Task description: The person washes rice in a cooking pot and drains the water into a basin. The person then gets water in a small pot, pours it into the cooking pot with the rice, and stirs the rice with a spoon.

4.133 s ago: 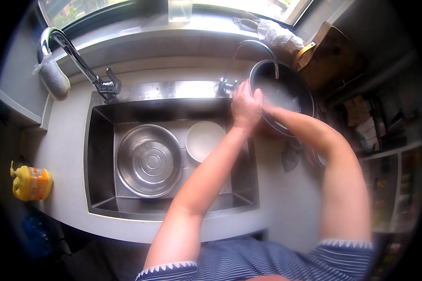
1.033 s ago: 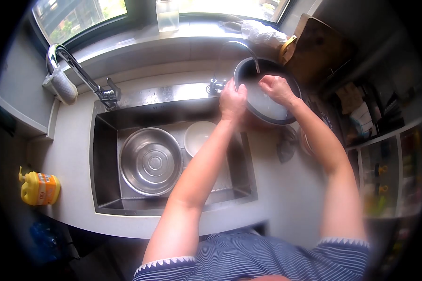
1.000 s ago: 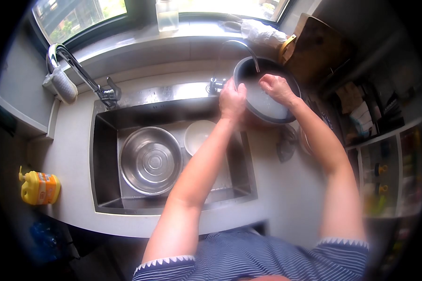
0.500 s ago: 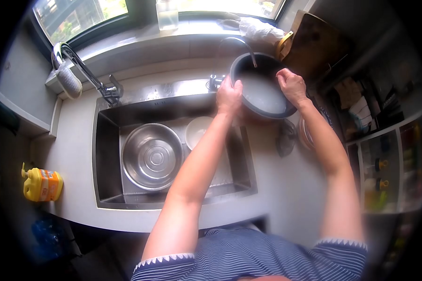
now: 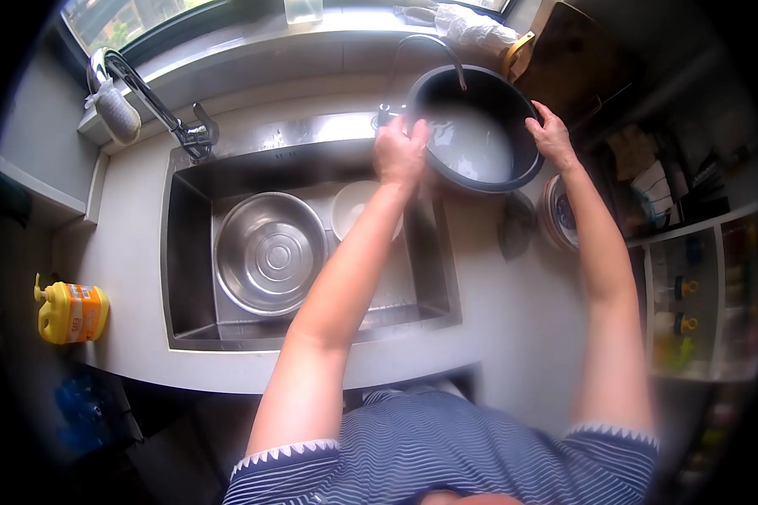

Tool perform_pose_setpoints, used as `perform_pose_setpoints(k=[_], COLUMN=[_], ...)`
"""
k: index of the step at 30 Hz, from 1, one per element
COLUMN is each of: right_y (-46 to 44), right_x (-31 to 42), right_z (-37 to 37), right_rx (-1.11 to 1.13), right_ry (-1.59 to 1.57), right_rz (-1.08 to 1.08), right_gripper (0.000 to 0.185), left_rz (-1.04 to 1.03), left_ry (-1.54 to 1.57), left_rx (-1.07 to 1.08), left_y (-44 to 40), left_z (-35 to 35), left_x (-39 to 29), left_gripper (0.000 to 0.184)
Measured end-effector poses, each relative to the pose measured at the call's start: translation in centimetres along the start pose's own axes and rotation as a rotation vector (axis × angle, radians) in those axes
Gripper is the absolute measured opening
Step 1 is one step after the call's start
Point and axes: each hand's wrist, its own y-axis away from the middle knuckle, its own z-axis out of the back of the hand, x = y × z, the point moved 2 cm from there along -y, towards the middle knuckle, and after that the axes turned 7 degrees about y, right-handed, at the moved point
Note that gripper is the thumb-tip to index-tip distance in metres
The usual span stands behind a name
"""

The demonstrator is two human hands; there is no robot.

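A dark round pot (image 5: 526, 175) with cloudy whitish liquid inside is at the upper right, beyond the sink's right corner. My left hand (image 5: 400, 151) grips its left rim, thumb on top. On the opposite side my right hand (image 5: 552, 135) has its fingers closed on the right rim. The thin curved spout (image 5: 456, 63) of a small tap reaches over the pot. In the steel sink (image 5: 185, 261) lie a shiny metal basin (image 5: 269, 254) and a white bowl (image 5: 352, 206), partly hidden by my left forearm.
A large chrome faucet (image 5: 197, 135) rises at the sink's back left. A yellow pump bottle (image 5: 73, 313) stands on the left counter. Stacked plates (image 5: 556, 210) and a dark bag (image 5: 515, 225) lie right of the sink. A cutting board (image 5: 577, 59) leans at the back right.
My right hand has moved out of the pot's inside to its right rim and taken hold there. The pot has shifted and tilts differently; the camera view has shifted too.
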Motion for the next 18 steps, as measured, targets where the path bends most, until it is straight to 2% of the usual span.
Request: perform_pose_setpoints(k=[1,2,5,9,10,13,18], right_y=[0.4,0.9,2.5,4.5,5.0,6.0,9.5], right_x=[0.5,1.1,3.3,4.5,4.8,4.6,10.7], right_z=[0.1,0.3,1.0,0.9,0.9,0.8,1.9], right_rx=[-0.017,-0.035,-0.053,-0.084,-0.072,-0.025,0.097], right_ry=[-0.032,-0.063,-0.198,-0.389,-0.427,-0.497,-0.624], right_rz=[-0.004,-0.006,-0.002,-0.040,-0.048,-0.059,-0.092], right_gripper=[0.042,0.041,0.038,0.035,0.035,0.035,0.035], left_rz=[-0.003,0.062,0.074,0.068,0.083,0.098,0.316], left_ry=[-0.001,0.120,0.265,0.308,0.345,0.436,0.598], left_rx=[-0.050,0.018,0.055,0.062,0.070,0.120,0.159], left_y=[0.2,0.6,0.1,0.5,1.1,2.2,7.1], left_z=[0.1,1.1,1.4,2.5,2.9,3.8,9.2], left_x=[0.5,-0.8,0.8,1.3,1.4,3.7,2.4], left_gripper=[0.031,0.037,0.034,0.029,0.018,0.019,0.023])
